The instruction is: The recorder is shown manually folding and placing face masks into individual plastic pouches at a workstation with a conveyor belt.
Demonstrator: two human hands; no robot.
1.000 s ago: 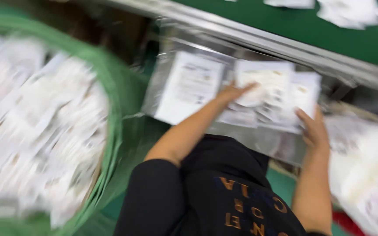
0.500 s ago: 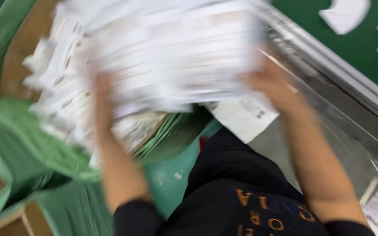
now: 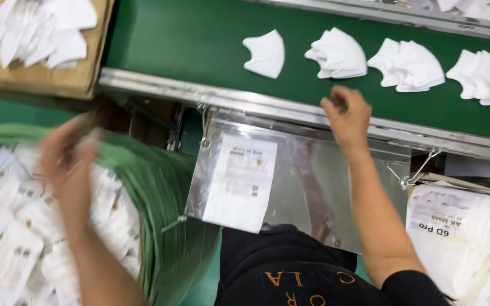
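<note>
hands apart at a steel tray (image 3: 313, 187) below the green belt (image 3: 199, 51).
green sack (image 3: 165, 215) left of the tray holds white packets (image 3: 12, 238); a cardboard box (image 3: 58, 79) beyond it holds white masks. one flat packet (image 3: 239, 181) lies on the tray. left hand (image 3: 66, 158), blurred, finger state unclear, over the sack. right hand (image 3: 347, 116), fingers loosely curled and empty, at the tray's far edge, just short of the folded masks (image 3: 336, 54) on the belt.

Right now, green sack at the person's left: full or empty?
Well filled. The green sack gapes open, white packets heaped inside. The left hand, blurred, is over them.

Left hand (image 3: 66, 161) blurred, perhaps empty
</note>
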